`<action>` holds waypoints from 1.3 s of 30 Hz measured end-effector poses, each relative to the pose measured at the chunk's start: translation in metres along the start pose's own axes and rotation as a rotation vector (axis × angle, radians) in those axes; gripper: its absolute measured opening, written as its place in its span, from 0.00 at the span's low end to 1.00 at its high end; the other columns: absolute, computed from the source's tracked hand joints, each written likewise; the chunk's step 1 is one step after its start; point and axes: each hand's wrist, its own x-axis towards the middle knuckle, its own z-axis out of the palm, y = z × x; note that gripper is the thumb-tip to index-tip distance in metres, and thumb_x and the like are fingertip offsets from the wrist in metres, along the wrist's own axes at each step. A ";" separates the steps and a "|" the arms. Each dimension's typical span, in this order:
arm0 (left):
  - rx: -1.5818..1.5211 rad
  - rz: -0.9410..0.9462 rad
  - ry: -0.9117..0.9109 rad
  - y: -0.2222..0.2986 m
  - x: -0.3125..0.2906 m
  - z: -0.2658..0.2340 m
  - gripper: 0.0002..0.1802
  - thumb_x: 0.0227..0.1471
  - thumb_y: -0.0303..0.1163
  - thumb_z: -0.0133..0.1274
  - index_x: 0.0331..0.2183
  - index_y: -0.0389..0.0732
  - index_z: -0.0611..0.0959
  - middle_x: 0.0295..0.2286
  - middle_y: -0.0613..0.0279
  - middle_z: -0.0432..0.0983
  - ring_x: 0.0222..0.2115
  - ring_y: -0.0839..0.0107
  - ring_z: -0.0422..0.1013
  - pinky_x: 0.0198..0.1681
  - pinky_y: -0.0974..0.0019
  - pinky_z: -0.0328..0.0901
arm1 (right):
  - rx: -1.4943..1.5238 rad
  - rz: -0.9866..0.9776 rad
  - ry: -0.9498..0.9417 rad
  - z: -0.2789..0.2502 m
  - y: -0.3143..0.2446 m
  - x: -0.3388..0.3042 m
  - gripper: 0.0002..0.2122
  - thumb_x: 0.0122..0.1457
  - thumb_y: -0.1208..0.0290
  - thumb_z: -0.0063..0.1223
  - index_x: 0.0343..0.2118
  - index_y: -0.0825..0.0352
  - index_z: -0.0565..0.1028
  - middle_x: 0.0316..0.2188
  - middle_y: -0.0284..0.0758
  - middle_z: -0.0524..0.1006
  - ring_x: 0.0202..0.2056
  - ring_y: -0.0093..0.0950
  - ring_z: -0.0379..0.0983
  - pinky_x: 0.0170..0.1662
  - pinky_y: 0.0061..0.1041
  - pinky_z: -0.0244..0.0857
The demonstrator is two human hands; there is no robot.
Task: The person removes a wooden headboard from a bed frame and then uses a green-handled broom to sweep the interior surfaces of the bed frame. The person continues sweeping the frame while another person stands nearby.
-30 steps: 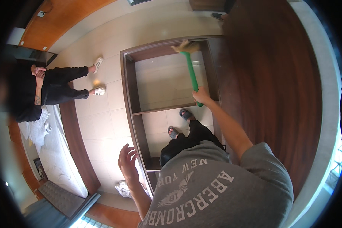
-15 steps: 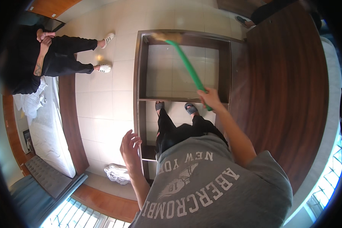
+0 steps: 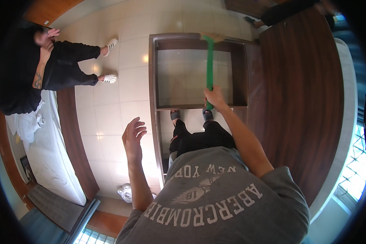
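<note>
My right hand is closed around the lower end of a green-handled brush. The handle stands nearly straight away from me, and its tan, blurred head lies at the far rail of a dark wooden bed frame. I stand inside the near section of this frame, behind its cross rail. My left hand hangs in the air left of the frame, fingers loosely bent and apart, holding nothing.
A dark wooden panel fills the right side, with a pale mattress beyond it. To the left, a person in black stands by a bed with a white mattress. Another person's dark-clothed leg shows far right. A white bundle lies on the floor.
The brush has swung right along the far rail, from slanting left to nearly straight. My right hand has shifted slightly left and away from me; my left hand has moved up and left.
</note>
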 end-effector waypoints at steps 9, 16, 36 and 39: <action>-0.092 0.011 -0.233 0.020 0.050 0.013 0.19 0.68 0.38 0.46 0.50 0.35 0.82 0.38 0.60 0.80 0.37 0.74 0.76 0.44 0.68 0.71 | -0.014 0.064 -0.233 0.000 -0.028 -0.064 0.08 0.65 0.70 0.55 0.31 0.67 0.71 0.20 0.30 0.69 0.18 0.20 0.68 0.16 0.25 0.61; -0.089 0.000 -0.246 0.024 0.052 0.005 0.20 0.69 0.38 0.45 0.50 0.35 0.83 0.39 0.60 0.80 0.37 0.74 0.75 0.44 0.68 0.71 | 0.051 0.059 -0.300 0.037 -0.054 -0.036 0.10 0.66 0.67 0.55 0.30 0.66 0.71 0.19 0.30 0.68 0.17 0.22 0.67 0.17 0.26 0.62; -0.115 -0.032 -0.096 0.003 0.049 -0.039 0.20 0.68 0.39 0.45 0.50 0.35 0.83 0.38 0.60 0.79 0.38 0.73 0.74 0.44 0.68 0.70 | 0.167 0.265 -0.315 0.078 -0.054 0.015 0.14 0.67 0.66 0.54 0.27 0.67 0.66 0.17 0.34 0.68 0.14 0.25 0.62 0.17 0.28 0.56; -0.099 -0.019 -0.144 0.016 0.049 -0.032 0.20 0.68 0.39 0.45 0.50 0.35 0.83 0.38 0.60 0.80 0.38 0.73 0.75 0.45 0.67 0.70 | 0.243 0.322 -0.246 0.086 -0.034 0.046 0.12 0.66 0.68 0.53 0.29 0.68 0.67 0.17 0.34 0.68 0.14 0.26 0.63 0.18 0.29 0.58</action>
